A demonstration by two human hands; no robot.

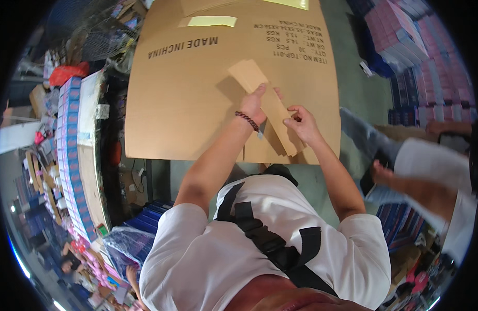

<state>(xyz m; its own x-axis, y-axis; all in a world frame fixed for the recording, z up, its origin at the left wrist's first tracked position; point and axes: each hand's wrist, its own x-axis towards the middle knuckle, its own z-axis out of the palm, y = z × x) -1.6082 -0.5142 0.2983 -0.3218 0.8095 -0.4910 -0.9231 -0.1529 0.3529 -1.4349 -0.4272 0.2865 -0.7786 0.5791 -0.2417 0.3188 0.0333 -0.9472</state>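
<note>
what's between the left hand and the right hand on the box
In the head view, a stack of narrow tan cardboard pieces lies between the left hand and right hand.

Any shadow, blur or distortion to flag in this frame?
Head view: a soft shadow falls on the cardboard surface left of the cardboard strips; head view: the passer-by's arm at right is blurred; head view: the column of boxes at left bows toward the dark rim.

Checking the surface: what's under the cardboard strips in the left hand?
Below the cardboard strips is a brown cardboard surface. The area they, the left hand and right hand cover cannot be seen.
</note>
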